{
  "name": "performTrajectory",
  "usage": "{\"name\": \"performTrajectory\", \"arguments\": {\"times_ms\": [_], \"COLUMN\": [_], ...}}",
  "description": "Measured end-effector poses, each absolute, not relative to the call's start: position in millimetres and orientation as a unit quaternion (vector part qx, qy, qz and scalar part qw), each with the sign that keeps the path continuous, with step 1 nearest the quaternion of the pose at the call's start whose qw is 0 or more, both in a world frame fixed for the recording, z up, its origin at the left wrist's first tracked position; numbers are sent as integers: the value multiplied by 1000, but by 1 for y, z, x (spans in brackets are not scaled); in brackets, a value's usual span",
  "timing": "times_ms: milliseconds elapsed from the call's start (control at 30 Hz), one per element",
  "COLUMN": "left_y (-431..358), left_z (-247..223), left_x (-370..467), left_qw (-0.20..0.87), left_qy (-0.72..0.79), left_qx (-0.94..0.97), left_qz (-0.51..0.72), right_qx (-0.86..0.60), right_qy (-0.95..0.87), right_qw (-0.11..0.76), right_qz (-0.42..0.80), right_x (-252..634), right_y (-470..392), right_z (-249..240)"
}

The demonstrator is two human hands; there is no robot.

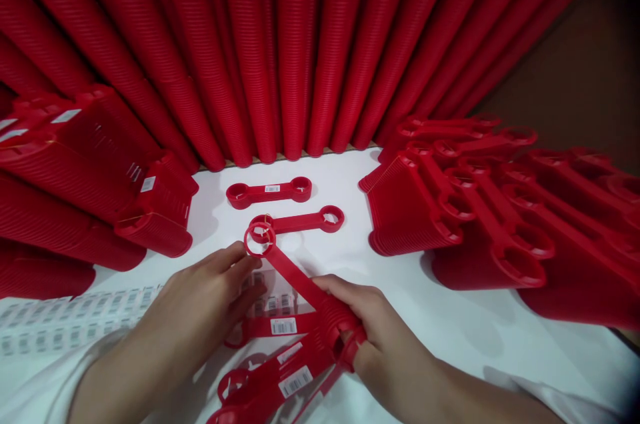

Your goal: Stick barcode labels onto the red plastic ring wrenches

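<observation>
My right hand (375, 331) is closed around one end of several fanned-out red plastic bars with a ring at each end (293, 277). White barcode labels (295, 381) show on some of these bars. The topmost bar points up and left, its free ring over another bar. My left hand (215, 297) is beside that ring, fingers bent and apart, one fingertip at or touching its edge. A sheet of barcode labels (283, 304) lies between my hands, partly hidden. Ahead, one labelled red bar (260, 193) and a second red bar (305, 221) lie on the white tabletop.
Tall stacks of red bars (295, 77) line the back. Labelled stacks (155, 204) stand at left, and more stacks (415, 204) at right. A strip of barcode labels (75, 324) crosses the white tabletop (465, 337) at lower left.
</observation>
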State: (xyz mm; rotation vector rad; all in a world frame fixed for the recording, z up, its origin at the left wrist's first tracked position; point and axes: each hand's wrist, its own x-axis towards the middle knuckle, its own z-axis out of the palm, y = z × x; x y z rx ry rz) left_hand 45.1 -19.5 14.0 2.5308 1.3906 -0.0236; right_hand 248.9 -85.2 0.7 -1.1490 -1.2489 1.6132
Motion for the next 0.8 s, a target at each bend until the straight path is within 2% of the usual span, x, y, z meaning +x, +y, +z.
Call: {"name": "performTrajectory", "arguments": {"times_ms": [200,400,600,800], "left_y": [-21,-18,-26,-30], "left_z": [4,19,32,25], "left_x": [46,47,62,75], "left_qw": [207,275,492,579], "left_qy": [481,481,499,502], "left_qx": [851,830,701,626], "left_qz": [46,70,134,143], "right_qx": [-461,-481,-460,-442], "right_qy": [-501,-522,-553,-580], "right_qw": [385,368,370,382], "right_qz": [623,600,588,568], "right_x": [250,253,250,248], "right_y": [-84,-82,-81,-85], "right_z": [0,-3,-3,-1]}}
